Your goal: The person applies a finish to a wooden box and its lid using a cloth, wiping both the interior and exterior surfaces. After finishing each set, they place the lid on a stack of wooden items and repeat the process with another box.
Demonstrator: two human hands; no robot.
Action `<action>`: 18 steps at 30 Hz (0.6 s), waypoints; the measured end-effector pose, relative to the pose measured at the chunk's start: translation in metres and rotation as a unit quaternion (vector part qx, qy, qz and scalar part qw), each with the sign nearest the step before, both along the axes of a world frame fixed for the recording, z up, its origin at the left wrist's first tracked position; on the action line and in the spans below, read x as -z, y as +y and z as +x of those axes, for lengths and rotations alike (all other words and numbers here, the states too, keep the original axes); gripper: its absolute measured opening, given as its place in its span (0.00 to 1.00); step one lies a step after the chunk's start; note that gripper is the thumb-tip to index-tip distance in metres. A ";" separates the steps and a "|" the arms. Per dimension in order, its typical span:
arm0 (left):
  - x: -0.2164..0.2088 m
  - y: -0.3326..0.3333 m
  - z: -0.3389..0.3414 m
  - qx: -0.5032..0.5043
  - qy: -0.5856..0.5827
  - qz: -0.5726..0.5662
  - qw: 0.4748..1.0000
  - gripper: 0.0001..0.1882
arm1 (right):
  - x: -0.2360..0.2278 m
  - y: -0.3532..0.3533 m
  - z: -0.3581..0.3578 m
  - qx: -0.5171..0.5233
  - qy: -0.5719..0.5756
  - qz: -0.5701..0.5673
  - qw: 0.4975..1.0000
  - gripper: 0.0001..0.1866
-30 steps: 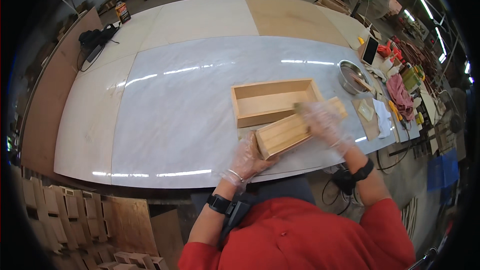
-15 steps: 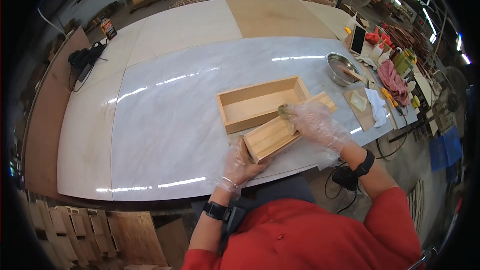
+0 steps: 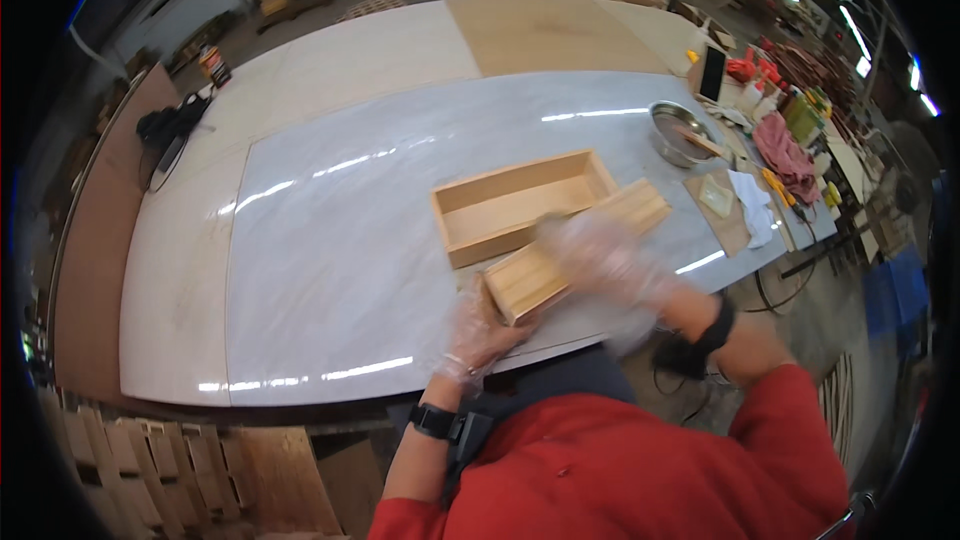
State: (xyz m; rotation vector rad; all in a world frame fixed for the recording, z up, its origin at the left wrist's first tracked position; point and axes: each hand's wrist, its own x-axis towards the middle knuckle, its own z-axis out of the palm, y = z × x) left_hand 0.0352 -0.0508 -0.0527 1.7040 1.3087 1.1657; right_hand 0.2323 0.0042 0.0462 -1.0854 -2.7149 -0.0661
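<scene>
My left hand (image 3: 478, 330), in a clear plastic glove, is closed round the near left end of a long, pale wooden piece (image 3: 518, 285). That piece lies slanted, and whether it is a lid or a narrow box I cannot tell. Over its middle is my right hand (image 3: 600, 252), also gloved and smeared by motion. The greenish-brown wad of cloth in its fingers half a second ago is now lost in the blur. Just beyond stands an open, rectangular wooden box (image 3: 485, 243), hollow side up, close beside the wooden piece.
A metal bowl (image 3: 658, 140) with a brush-like wooden handle in it stands at the right. Near it lie a white cloth (image 3: 752, 208), a pale block (image 3: 715, 196) on a board, and a pink cloth (image 3: 783, 152). A black bag (image 3: 172, 125) sits far left on the glossy table (image 3: 330, 230).
My right hand has slid left and slightly nearer along the wooden piece, baring more of its far right end. My left hand keeps its hold, and the box has stayed put.
</scene>
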 end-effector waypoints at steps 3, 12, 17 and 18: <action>0.017 0.013 -0.017 0.166 0.323 0.170 0.916 0.35 | -0.001 -0.047 -0.041 -0.096 0.069 0.031 0.993 0.09; -0.015 -0.001 0.006 0.049 -0.017 -0.017 0.998 0.37 | 0.036 -0.006 0.133 0.199 -0.018 0.191 0.961 0.15; -0.009 0.001 0.003 0.049 -0.054 -0.002 0.997 0.38 | 0.012 -0.052 0.048 0.077 0.074 0.130 0.986 0.19; -0.008 0.000 0.001 0.047 -0.048 -0.005 0.998 0.38 | 0.008 -0.061 0.032 0.067 0.060 0.080 0.993 0.19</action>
